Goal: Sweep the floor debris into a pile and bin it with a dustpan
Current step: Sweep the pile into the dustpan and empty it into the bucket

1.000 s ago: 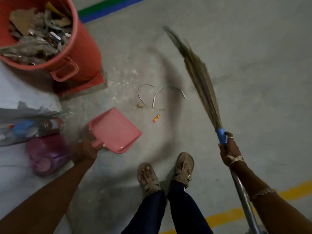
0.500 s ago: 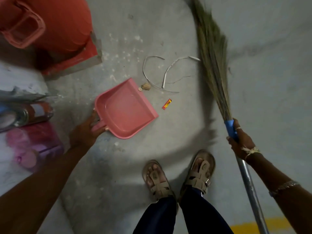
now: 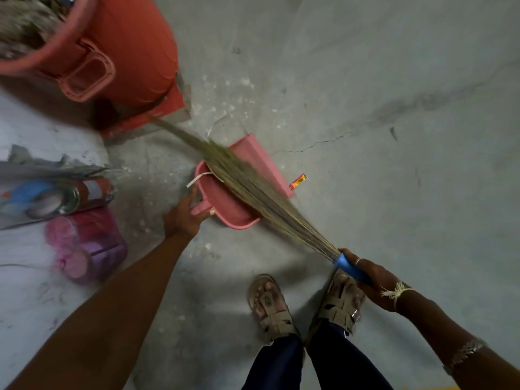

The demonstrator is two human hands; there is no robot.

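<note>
Head view: the left hand (image 3: 187, 218) grips the dustpan (image 3: 223, 204) by its handle, pan on the floor (image 3: 365, 108); the right hand (image 3: 368, 274) holds the broom (image 3: 253, 190), bristles lying across the pan toward 10 o'clock, where the bin (image 3: 135, 52) stands; a strip (image 3: 197, 180) hangs over the pan's rim, perhaps only partly in; a wrapper (image 3: 298, 181) lies outside at 3 o'clock; tipping into the bin remains.

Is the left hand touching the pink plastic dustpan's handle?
Touching. Head view: the left hand grips the pink plastic dustpan by its handle.
</note>
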